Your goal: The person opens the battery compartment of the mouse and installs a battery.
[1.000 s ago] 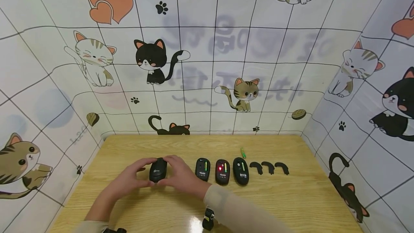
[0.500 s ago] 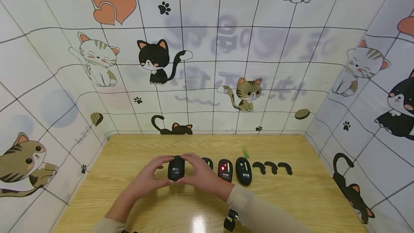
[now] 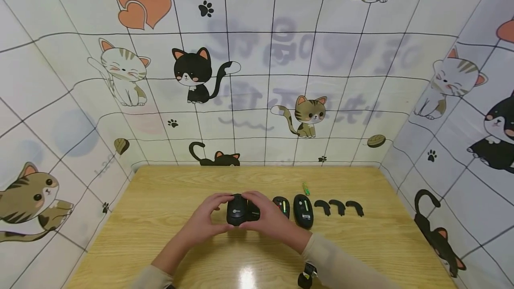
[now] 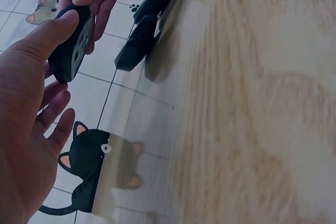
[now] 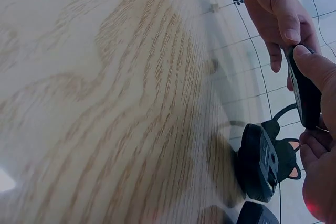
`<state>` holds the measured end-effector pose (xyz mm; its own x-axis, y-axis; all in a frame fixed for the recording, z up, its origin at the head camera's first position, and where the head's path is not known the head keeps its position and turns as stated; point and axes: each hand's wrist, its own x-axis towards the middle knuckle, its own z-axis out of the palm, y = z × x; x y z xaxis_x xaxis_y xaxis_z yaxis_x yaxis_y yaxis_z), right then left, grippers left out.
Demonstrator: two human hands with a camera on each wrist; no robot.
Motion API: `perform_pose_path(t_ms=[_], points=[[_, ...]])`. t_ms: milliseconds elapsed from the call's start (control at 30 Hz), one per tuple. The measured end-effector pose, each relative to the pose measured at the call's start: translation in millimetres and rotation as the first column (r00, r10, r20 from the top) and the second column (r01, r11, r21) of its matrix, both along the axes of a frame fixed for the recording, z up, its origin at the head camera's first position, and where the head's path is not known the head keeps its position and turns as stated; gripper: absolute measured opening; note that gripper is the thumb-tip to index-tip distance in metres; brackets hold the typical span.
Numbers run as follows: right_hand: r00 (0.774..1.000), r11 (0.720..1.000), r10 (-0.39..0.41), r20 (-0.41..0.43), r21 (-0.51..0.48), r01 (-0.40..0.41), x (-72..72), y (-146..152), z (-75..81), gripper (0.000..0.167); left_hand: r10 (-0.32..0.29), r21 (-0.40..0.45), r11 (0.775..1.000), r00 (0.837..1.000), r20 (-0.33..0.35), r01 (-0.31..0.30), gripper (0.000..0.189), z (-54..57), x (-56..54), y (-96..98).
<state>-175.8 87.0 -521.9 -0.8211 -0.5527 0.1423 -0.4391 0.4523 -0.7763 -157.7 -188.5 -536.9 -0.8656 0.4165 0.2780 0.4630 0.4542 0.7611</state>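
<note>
A black computer mouse (image 3: 237,211) is held above the table, its dark top with a small logo toward the head camera. My left hand (image 3: 206,220) pinches its left side between thumb and fingers; my right hand (image 3: 270,218) grips it from the right. Both thumbs press on the near end of the mouse (image 4: 67,51) in the left wrist view. Just right of it, a second mouse (image 3: 253,212) lies upside down, partly hidden. Two more overturned mice, one (image 3: 283,205) partly behind my right hand and one (image 3: 303,211) fully visible, show batteries in their open bays.
Right of the mice lie three curved black covers, the left (image 3: 322,207), middle (image 3: 337,207) and right (image 3: 355,208). A green battery (image 3: 306,189) rests behind the last mouse. Cat-print sheeting (image 3: 249,57) encloses the wooden table (image 3: 192,182) at back and sides.
Both hands have carried the mouse rightward, from the table's left part to beside the row of overturned mice. The head view has shifted slightly. The other mice, covers and battery stay in place.
</note>
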Motion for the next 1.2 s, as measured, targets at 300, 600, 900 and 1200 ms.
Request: perform_pose_path(t_ms=[300, 600, 900, 1200], points=[[1.0, 0.999, -0.01, -0.005, -0.043, 0.01, 6.8, 24.5, 4.2, 0.086, -0.027, -0.022, 0.999, 1.0, -0.004, 0.027, 0.077, 3.7, -2.5, 25.4], [1.0, 0.998, -0.028, -0.003, -0.057, 0.027, 10.3, 51.4, 0.7, 0.087, -0.05, -0.024, 0.998, 0.999, 0.009, 0.05, 0.076, 5.3, -1.8, 50.8], [0.998, 0.993, -0.017, 0.052, -0.119, 0.023, 13.2, 70.5, -1.3, 0.085, -0.106, -0.018, 0.994, 0.994, -0.032, 0.106, 0.075, 4.3, -2.1, 68.5], [1.0, 0.992, -0.006, 0.023, -0.13, 0.009, 14.2, 83.5, -2.6, 0.086, -0.119, -0.004, 0.993, 0.993, -0.006, 0.119, 0.073, 4.3, -1.7, 77.4]])
